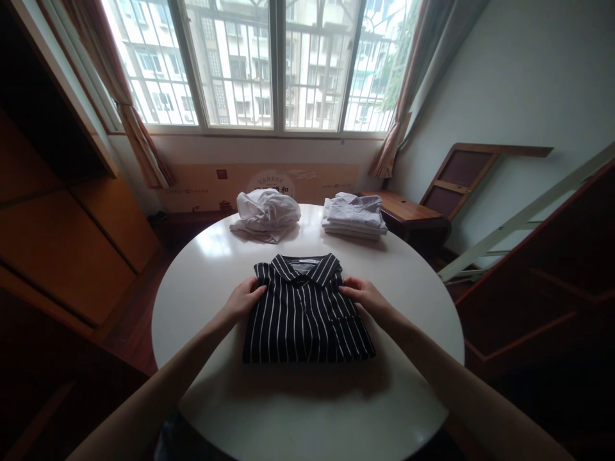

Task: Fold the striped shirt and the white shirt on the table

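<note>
A black shirt with white stripes (302,314) lies folded into a rectangle, its collar at the far side and a striped pocket at the lower right. My left hand (246,298) grips its left edge near the collar, thumb on top and fingers partly hidden at the side. On the opposite edge my right hand (368,296) has the same kind of hold, with its thumb over the cloth. The shirt rests on or just above the round white table (192,320); I cannot tell which.
Behind the shirt sit a crumpled white garment (266,214) on the left and a stack of folded white shirts (354,214) on the right. Beyond the table stand a wooden bench (406,208), a cardboard panel (331,182) and a barred window (240,70). Wooden cabinets (62,256) line the left.
</note>
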A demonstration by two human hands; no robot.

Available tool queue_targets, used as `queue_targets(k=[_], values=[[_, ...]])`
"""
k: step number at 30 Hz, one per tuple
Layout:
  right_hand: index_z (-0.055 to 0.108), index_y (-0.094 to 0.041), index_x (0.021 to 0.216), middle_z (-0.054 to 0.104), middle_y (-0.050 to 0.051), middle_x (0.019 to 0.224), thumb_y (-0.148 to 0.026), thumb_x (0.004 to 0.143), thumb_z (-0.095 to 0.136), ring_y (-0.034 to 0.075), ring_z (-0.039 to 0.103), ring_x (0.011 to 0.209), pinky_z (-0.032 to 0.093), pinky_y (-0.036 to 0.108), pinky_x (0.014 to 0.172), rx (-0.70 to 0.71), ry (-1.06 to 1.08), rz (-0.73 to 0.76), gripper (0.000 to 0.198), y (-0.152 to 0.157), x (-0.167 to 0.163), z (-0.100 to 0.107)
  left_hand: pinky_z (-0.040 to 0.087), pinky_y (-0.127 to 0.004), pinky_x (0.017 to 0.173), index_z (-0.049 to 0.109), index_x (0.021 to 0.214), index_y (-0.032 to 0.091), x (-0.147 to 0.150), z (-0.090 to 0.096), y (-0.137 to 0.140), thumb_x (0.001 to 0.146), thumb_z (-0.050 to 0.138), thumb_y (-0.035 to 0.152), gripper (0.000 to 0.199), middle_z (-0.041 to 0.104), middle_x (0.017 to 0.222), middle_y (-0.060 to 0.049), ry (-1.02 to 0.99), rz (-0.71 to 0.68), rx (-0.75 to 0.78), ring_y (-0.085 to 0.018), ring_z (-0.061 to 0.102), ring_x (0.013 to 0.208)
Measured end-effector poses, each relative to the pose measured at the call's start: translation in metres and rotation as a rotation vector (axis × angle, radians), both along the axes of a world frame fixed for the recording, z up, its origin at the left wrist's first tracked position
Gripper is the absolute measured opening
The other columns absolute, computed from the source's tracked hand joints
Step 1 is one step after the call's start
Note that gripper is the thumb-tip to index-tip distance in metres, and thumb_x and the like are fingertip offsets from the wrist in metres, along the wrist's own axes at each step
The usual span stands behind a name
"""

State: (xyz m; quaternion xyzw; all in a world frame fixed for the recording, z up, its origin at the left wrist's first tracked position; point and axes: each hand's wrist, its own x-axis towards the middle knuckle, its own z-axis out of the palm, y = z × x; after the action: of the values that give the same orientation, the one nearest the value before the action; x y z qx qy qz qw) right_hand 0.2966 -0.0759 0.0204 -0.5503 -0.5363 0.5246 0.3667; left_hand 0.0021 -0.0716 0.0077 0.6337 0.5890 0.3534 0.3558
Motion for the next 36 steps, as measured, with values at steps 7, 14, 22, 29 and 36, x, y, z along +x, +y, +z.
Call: queue_targets(k=[7,14,22,29,36], values=[[0.056,-0.016,0.082,0.063,0.005,0.074,-0.023,0.076,0.056,0.013,0.058,0.061,0.046,0.023,0.054,-0.184,-0.024,-0.127,0.009,0.013,0.002,0.000,0.044,-0.033,0.070,0.053,0.091,0.014,0.003,0.002,0.011,0.062,0.062,0.040,0.040,0.064,0.084,-0.008,-0.240,0.174,-0.215,-0.022,0.060,0.079],[0.061,-0.013,0.071,0.060,0.000,0.058,-0.008,0.078,0.054,0.006,0.051,0.047,0.042,0.016,0.046,-0.228,0.196,-0.161,0.011,0.044,-0.013,0.002,0.044,-0.030,0.067,0.058,0.075,0.012,0.022,0.000,0.044,0.065,0.061,0.036,0.026,0.064,0.073,-0.006,-0.423,0.234,-0.226,-0.020,0.059,0.072],[0.062,-0.011,0.072,0.063,0.002,0.058,-0.012,0.078,0.060,0.008,0.056,0.048,0.047,0.017,0.046,-0.184,0.258,-0.159,0.007,0.042,-0.011,-0.002,0.041,-0.028,0.066,0.059,0.069,0.013,0.026,-0.023,0.052,0.068,0.055,0.035,0.022,0.063,0.071,-0.004,-0.390,0.290,0.000,-0.017,0.055,0.068],[0.060,-0.013,0.068,0.056,-0.003,0.048,-0.024,0.074,0.067,0.005,0.046,0.039,0.039,0.016,0.037,-0.186,0.205,-0.159,0.014,0.044,0.001,0.000,0.041,-0.028,0.069,0.060,0.073,0.013,0.024,-0.025,0.052,0.069,0.054,0.034,0.022,0.063,0.075,-0.005,-0.371,0.292,0.051,-0.019,0.055,0.074],[0.060,-0.010,0.077,0.061,0.001,0.054,-0.007,0.076,0.059,0.009,0.055,0.046,0.045,0.019,0.045,-0.110,0.129,-0.263,0.004,0.052,0.003,-0.008,0.040,-0.027,0.065,0.058,0.064,0.015,0.024,-0.028,0.053,0.067,0.055,0.032,0.018,0.062,0.066,-0.002,-0.360,0.305,0.055,-0.017,0.053,0.067]])
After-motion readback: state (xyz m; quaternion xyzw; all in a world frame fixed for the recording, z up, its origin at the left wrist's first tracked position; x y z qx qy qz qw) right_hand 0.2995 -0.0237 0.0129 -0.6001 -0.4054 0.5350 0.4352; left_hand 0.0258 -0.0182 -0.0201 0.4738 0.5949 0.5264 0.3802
